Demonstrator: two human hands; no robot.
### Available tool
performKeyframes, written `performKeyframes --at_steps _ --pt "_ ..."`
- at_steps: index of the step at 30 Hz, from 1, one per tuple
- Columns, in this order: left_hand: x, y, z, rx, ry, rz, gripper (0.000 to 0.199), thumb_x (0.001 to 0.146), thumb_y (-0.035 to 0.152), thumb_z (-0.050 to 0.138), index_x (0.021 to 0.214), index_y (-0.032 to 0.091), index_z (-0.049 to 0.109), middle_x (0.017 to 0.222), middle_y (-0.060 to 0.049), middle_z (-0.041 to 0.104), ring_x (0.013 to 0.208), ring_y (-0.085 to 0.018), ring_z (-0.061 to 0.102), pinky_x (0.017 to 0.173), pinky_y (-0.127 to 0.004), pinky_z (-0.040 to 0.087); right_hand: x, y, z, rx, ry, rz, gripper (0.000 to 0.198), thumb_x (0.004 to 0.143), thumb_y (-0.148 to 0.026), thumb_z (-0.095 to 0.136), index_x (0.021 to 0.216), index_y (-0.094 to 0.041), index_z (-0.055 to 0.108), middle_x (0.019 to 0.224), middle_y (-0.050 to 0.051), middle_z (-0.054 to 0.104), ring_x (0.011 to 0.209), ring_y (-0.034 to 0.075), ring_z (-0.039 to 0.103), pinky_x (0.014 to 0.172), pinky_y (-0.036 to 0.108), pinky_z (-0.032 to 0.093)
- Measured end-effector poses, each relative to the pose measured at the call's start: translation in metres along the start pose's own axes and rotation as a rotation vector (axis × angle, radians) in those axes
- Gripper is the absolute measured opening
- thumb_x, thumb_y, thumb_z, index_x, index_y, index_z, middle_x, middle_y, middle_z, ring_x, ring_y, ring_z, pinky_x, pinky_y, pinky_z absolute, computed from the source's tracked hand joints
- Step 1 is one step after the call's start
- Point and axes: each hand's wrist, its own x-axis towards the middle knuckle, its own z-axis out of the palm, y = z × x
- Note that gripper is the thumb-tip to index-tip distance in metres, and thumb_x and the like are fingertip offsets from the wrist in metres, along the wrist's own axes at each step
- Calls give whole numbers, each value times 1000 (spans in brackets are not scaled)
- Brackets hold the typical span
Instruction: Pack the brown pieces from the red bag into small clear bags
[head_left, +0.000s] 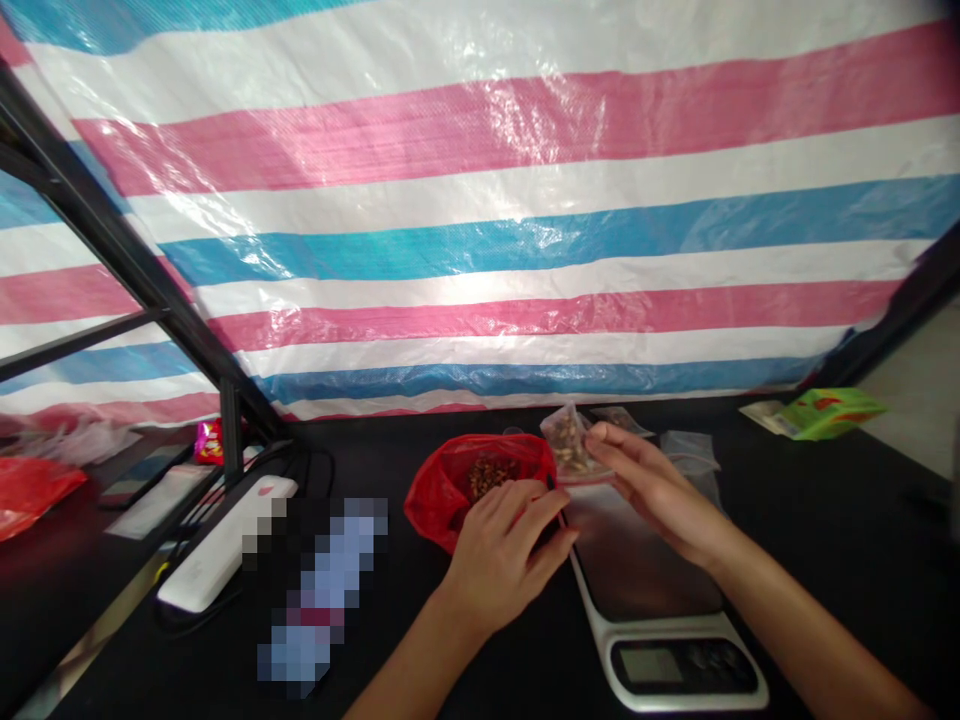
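Observation:
A small clear plastic bag (571, 448) holding brown and tan pieces stands at the far end of a kitchen scale (645, 570). My right hand (660, 490) reaches over the scale and pinches the side of this bag. Left of the scale, a red plastic bag (431, 490) is spread open, with small brown pieces (491, 475) inside. My left hand (506, 550) hovers at the near side of the red bag, its thumb and index finger apart beside the scale's left edge. It covers part of the red bag.
A white power strip (225, 545) with dark cables and a pixelated object (326, 595) lie to the left. Flat clear bags (690, 455) sit behind the scale. A green packet (832, 412) lies far right. Striped sheeting (525, 240) hangs behind, beside a black frame (187, 325).

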Motion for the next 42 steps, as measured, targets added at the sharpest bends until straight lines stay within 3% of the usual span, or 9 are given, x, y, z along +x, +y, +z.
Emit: performKeyframes --at_steps 3,8,14,18,23,28,42 --pt "-1 -2 0 6 47 -72 33 102 34 66 133 24 59 117 -10 75 106 -24 74 93 -39 62 -8 2 21 -7 -125 -1 34 95 -57 70 94 -23 65 94 2 70 92 20 67 88 33 54" --pt "-1 -6 1 -149 149 -201 8 104 24 62 112 22 64 107 -8 74 99 -20 72 87 -32 60 -12 1 34 -9 -204 -115 27 100 -52 67 101 -25 65 98 2 70 94 20 67 90 33 56" --pt "2 -6 4 -450 133 -479 12 104 31 62 103 20 68 97 -5 73 87 -17 70 82 -28 57 -14 12 37 -303 -151 -269 15 101 -39 66 112 -28 65 107 3 70 99 21 69 91 34 57" --pt "5 -8 8 -648 118 -588 15 102 32 65 105 19 72 100 -6 77 92 -20 74 86 -30 59 -14 20 39 -503 -93 -379 13 103 -35 62 114 -28 63 111 4 69 104 23 66 96 37 56" --pt "7 -9 6 -668 89 -533 22 104 35 61 107 19 75 107 -8 79 98 -21 75 90 -31 60 -13 21 35 -677 -35 -469 8 102 -34 64 106 -28 61 104 3 70 99 23 68 92 36 56" --pt "9 -9 3 -603 91 -526 21 103 34 62 103 18 76 102 -7 78 90 -19 73 84 -28 58 -13 21 34 -778 -15 -538 4 102 -33 63 105 -29 62 105 4 74 100 24 70 92 39 55" --pt "7 -11 4 -567 59 -505 13 102 27 62 103 19 73 98 -5 74 87 -17 69 81 -27 53 -14 17 37 -894 3 -575 8 101 -22 59 104 -29 61 105 4 75 98 24 70 90 40 54"
